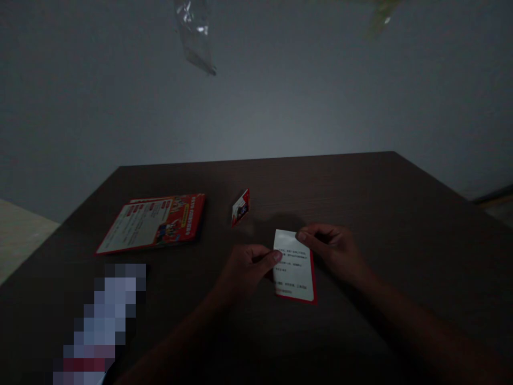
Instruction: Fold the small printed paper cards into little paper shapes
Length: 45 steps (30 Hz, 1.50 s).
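Note:
Both my hands hold a small white card with a red border and printed text [295,268] just above the dark wooden table [360,192]. My left hand [244,270] pinches the card's left edge with thumb and fingers. My right hand [334,248] pinches its top right corner. Behind the card, a smaller red and white card piece [241,207] lies on the table.
A red box with printed pictures and text [154,222] lies flat at the left of the table. A blurred-out patch [104,321] sits at the lower left. A grey wall stands behind, with clear plastic [196,32] hanging at the top.

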### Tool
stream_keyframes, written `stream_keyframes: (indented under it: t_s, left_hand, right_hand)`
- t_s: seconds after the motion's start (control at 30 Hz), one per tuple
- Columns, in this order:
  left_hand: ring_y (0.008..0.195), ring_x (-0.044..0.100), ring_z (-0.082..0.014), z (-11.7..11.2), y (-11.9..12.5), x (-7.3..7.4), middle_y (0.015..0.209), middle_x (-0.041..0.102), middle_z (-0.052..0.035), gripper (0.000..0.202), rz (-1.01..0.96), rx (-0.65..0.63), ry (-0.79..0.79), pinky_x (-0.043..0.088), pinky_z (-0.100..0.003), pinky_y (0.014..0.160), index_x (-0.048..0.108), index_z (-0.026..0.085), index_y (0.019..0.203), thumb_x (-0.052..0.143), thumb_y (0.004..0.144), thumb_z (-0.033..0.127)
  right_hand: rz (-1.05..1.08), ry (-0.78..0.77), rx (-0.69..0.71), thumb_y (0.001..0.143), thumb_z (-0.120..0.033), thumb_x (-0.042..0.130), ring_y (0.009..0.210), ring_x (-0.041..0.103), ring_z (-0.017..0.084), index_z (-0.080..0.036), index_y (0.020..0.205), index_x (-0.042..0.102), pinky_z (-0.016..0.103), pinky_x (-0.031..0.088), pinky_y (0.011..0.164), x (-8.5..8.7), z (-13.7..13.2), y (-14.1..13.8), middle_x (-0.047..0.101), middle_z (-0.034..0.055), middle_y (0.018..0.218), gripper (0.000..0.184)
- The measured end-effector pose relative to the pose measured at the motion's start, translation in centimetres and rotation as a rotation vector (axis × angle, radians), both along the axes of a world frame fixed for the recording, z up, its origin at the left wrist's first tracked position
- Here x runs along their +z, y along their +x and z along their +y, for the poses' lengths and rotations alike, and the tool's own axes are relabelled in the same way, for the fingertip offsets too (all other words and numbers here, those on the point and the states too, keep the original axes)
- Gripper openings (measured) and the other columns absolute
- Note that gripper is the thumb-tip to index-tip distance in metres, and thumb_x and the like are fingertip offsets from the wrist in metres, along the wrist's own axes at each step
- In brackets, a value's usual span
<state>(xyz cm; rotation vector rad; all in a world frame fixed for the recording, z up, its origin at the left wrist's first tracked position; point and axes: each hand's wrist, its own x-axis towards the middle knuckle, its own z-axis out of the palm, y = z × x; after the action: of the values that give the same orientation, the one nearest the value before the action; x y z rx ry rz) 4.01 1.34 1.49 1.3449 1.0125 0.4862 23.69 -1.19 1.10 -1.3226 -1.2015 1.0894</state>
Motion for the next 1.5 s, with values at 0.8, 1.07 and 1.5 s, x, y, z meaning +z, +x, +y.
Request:
stream_keyframes:
  t_s: [0.8, 1.07, 1.5]
  left_hand:
    - [0.074, 0.067, -0.0165, -0.09, -0.03, -0.10, 0.080, 0.073, -0.0045, 0.027, 0.049, -0.044, 0.022, 0.049, -0.025, 0.066, 0.067, 0.014, 0.078, 0.058, 0.079, 0.039]
    - [0.076, 0.067, -0.0192, -0.22, -0.17, -0.55, 0.082, 0.073, -0.0064, 0.031, 0.075, -0.036, 0.069, 0.050, -0.027, 0.066, 0.067, 0.013, 0.080, 0.057, 0.080, 0.043]
    - [0.065, 0.067, -0.0168, -0.25, -0.08, -0.28, 0.075, 0.072, -0.0053, 0.031, 0.047, -0.039, 0.037, 0.050, -0.026, 0.061, 0.066, 0.013, 0.076, 0.058, 0.079, 0.042]
  right_hand:
    - [0.027, -0.004, -0.087, 0.071, -0.036, 0.069, 0.060, 0.059, 0.014, -0.016, 0.070, 0.069, 0.027, 0.047, 0.055, -0.25, 0.07, 0.18, 0.066, 0.0036, 0.068, 0.020]
    - [0.028, 0.003, -0.102, 0.071, -0.035, 0.070, 0.059, 0.058, 0.013, -0.016, 0.068, 0.067, 0.026, 0.046, 0.055, -0.07, 0.08, 0.22, 0.066, 0.0033, 0.067, 0.020]
    - [0.058, -0.003, -0.166, 0.070, -0.038, 0.071, 0.059, 0.059, 0.015, -0.016, 0.071, 0.068, 0.027, 0.048, 0.053, -0.32, 0.09, 0.32, 0.066, 0.0040, 0.069, 0.022]
